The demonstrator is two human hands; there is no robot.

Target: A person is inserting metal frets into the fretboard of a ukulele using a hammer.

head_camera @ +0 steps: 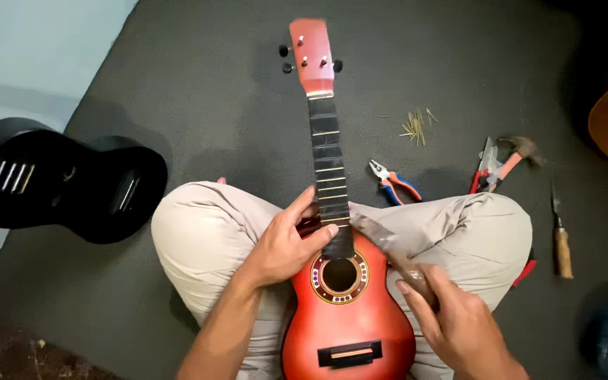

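Small red wooden guitar (346, 317) rests stringless across the lap; left hand (286, 243) clasps its neck, right hand (459, 327) grips a blurred tool (388, 246), possibly a file, at the fretboard's near end.

Even soft light, slight motion blur

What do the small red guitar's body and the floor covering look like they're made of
Small red guitar: likely wood under a glossy red-to-orange lacquer, judging by its sheen and soft reflections. Floor covering: seemingly dark grey felt or low carpet, matte and faintly fuzzy, though the exact fabric is unclear.
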